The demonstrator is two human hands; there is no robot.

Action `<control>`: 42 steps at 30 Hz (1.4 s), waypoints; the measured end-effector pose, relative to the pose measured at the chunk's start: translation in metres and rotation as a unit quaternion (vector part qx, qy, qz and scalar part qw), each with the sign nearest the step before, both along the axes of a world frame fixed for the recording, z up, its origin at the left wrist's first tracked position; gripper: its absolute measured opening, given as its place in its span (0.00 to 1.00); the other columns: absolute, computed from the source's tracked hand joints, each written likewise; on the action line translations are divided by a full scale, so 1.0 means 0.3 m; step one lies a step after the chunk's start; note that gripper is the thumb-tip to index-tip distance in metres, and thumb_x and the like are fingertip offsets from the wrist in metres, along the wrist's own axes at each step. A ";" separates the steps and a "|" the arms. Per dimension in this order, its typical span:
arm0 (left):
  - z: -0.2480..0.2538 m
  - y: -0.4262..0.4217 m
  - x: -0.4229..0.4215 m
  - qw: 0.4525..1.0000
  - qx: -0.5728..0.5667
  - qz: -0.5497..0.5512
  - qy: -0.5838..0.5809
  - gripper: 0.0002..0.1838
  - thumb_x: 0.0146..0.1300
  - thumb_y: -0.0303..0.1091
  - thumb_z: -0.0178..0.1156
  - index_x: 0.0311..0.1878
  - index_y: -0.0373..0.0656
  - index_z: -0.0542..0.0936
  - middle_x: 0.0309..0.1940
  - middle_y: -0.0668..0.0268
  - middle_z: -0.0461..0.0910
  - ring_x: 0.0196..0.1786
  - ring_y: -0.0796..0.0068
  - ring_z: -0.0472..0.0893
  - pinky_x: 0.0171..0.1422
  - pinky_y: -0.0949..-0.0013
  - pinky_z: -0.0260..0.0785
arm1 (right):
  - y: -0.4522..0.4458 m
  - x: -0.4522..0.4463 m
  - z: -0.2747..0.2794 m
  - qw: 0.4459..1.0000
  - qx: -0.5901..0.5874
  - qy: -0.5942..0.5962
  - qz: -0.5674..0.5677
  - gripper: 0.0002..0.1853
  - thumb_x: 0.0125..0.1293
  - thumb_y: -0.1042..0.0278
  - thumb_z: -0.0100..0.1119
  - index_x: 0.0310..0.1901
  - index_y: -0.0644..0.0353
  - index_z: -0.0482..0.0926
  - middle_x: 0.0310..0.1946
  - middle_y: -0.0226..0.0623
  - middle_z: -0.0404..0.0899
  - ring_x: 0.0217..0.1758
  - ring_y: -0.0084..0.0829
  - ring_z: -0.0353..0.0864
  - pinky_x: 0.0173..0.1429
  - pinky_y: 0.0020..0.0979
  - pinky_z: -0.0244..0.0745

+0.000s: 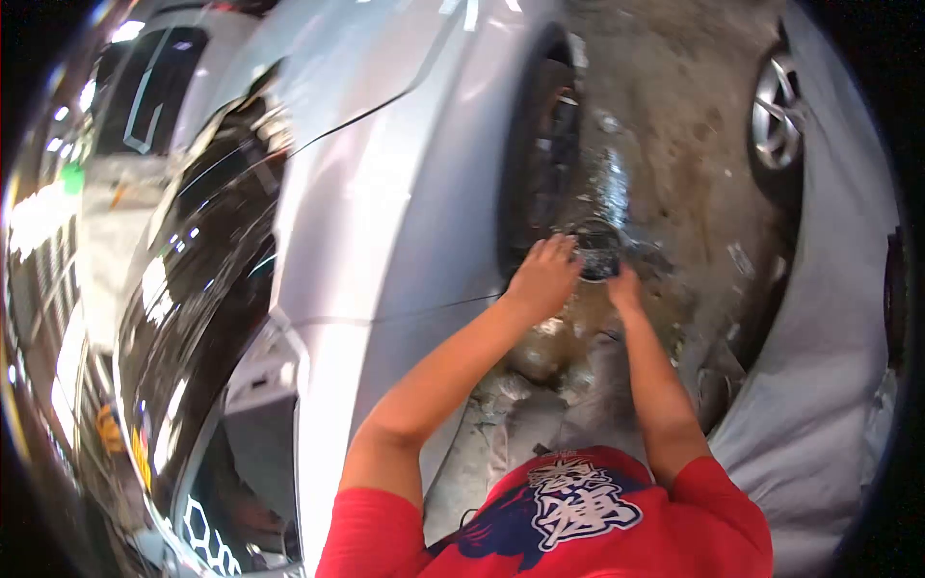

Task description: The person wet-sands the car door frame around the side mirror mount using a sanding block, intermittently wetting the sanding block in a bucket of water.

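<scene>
Beside the front wheel of a silver car, a dark round object with a pale rim (597,252) is between my two hands. It looks like a bucket or bowl, but blur hides its exact kind. My left hand (547,276) is at its left edge, fingers bent over the rim close to the tyre. At the lower right edge, my right hand (624,287) grips it, with most fingers hidden behind it. The dark front tyre (541,144) stands just left of the object.
The silver car body (385,193) runs along my left, its windscreen (198,260) further over. Wet, stained concrete (674,106) lies ahead. On my right, a grey cover (819,385) drapes another car with a silver wheel (776,111).
</scene>
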State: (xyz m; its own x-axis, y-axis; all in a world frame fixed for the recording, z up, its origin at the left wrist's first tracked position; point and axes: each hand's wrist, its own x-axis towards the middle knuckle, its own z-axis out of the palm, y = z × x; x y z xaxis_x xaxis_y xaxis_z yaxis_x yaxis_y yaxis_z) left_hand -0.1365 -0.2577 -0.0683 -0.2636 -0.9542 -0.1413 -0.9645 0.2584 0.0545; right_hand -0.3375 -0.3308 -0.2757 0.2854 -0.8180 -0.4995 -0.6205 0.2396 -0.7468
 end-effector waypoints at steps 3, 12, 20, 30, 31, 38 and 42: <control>0.225 0.031 0.068 0.999 -0.008 -0.043 -0.019 0.25 0.70 0.41 0.65 0.67 0.42 0.80 0.74 0.50 0.75 0.77 0.51 0.72 0.82 0.50 0.64 | 0.108 0.147 0.160 0.990 0.028 -0.110 -0.079 0.20 0.66 0.75 0.64 0.59 0.65 0.82 0.51 0.49 0.89 0.53 0.44 0.88 0.58 0.43 0.79; 1.060 0.469 0.549 0.987 -0.093 -0.045 -0.127 0.21 0.71 0.39 0.66 0.66 0.46 0.83 0.68 0.54 0.79 0.71 0.53 0.78 0.75 0.54 0.73 | 0.867 0.787 1.116 0.875 -0.285 -0.375 0.116 0.22 0.70 0.71 0.62 0.64 0.62 0.79 0.56 0.50 0.81 0.55 0.53 0.83 0.62 0.49 0.78; 1.409 0.825 0.830 0.961 -0.132 -0.029 -0.239 0.19 0.75 0.41 0.63 0.65 0.48 0.82 0.67 0.59 0.80 0.71 0.55 0.77 0.74 0.53 0.72 | 1.105 1.017 1.272 0.906 -0.233 -0.348 0.058 0.20 0.74 0.69 0.59 0.64 0.64 0.81 0.53 0.47 0.77 0.51 0.50 0.84 0.58 0.45 0.79; 1.346 0.874 1.036 0.939 -0.259 -0.104 -0.200 0.18 0.71 0.36 0.67 0.62 0.47 0.82 0.63 0.61 0.80 0.66 0.52 0.79 0.70 0.50 0.73 | 1.169 1.152 1.255 0.921 -0.294 -0.255 0.026 0.21 0.72 0.73 0.60 0.64 0.68 0.80 0.51 0.51 0.77 0.55 0.53 0.81 0.58 0.49 0.80; 1.342 0.856 1.032 0.944 -0.264 -0.090 -0.177 0.18 0.71 0.36 0.67 0.62 0.46 0.81 0.62 0.59 0.81 0.65 0.51 0.79 0.69 0.50 0.73 | 1.186 1.165 1.241 0.913 -0.324 -0.246 0.013 0.21 0.72 0.74 0.60 0.64 0.68 0.80 0.51 0.51 0.77 0.54 0.53 0.81 0.58 0.49 0.80; 1.323 0.834 1.023 0.950 -0.266 -0.065 -0.152 0.17 0.72 0.35 0.66 0.61 0.45 0.81 0.62 0.59 0.81 0.64 0.51 0.80 0.68 0.51 0.74 | 1.190 1.171 1.237 0.901 -0.350 -0.257 -0.015 0.19 0.71 0.77 0.59 0.61 0.69 0.81 0.50 0.51 0.77 0.56 0.53 0.81 0.58 0.49 0.79; 1.311 0.828 1.020 0.954 -0.248 -0.061 -0.157 0.16 0.73 0.37 0.65 0.60 0.46 0.82 0.62 0.60 0.81 0.64 0.52 0.80 0.68 0.51 0.74 | 1.153 1.185 1.230 0.879 -0.388 -0.276 -0.029 0.18 0.70 0.78 0.58 0.59 0.70 0.82 0.49 0.51 0.78 0.56 0.52 0.81 0.59 0.48 0.79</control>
State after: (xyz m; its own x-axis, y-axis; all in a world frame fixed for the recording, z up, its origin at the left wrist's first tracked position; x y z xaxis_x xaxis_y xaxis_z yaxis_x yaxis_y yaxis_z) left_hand 0.1695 -0.0093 0.3249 -0.3952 -0.8895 0.2296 -0.8746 0.2879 -0.3901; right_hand 0.0180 0.0150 0.0932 0.2554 -0.8722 0.4172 -0.1165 -0.4561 -0.8822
